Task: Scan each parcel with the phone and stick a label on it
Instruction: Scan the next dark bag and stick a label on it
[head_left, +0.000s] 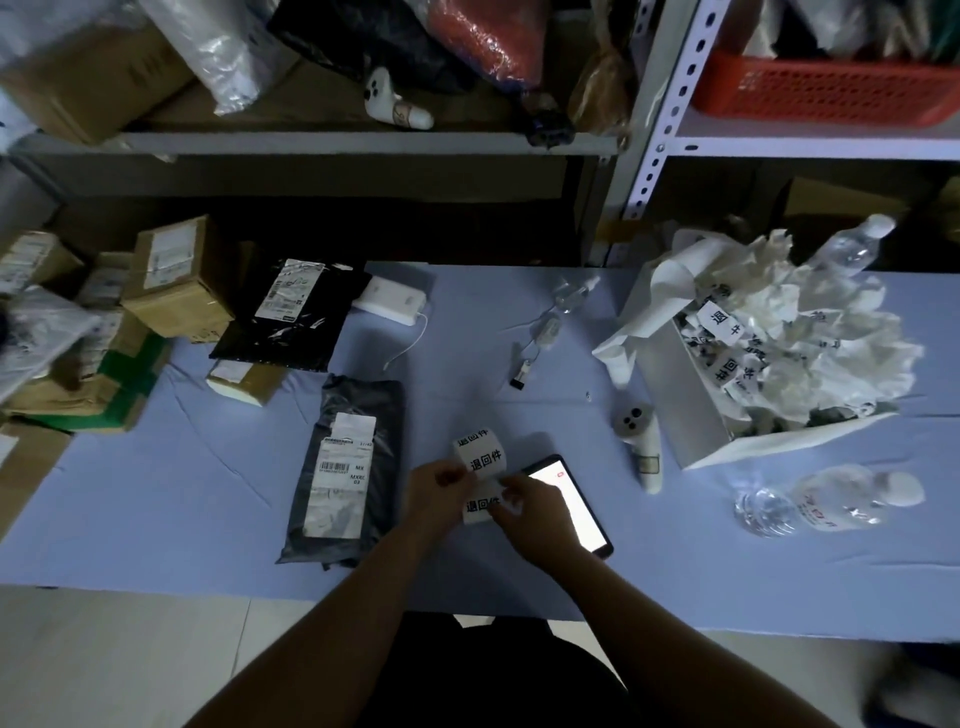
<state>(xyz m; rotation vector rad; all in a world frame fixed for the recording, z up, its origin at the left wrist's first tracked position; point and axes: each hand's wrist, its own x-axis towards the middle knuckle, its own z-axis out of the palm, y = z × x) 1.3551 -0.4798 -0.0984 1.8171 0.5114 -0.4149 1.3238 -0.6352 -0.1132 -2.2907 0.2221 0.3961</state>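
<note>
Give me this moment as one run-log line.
left hand: holds label roll | right hand: pinches label strip | phone: screen lit, on table | grey parcel: flat, left of hands

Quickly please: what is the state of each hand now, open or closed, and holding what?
Left hand: closed, holds the label roll.
Right hand: closed, pinches the label strip coming off that roll.

Label roll: 退回件 (repeated down strip). Grey parcel label: MX, MXRC 03.
</note>
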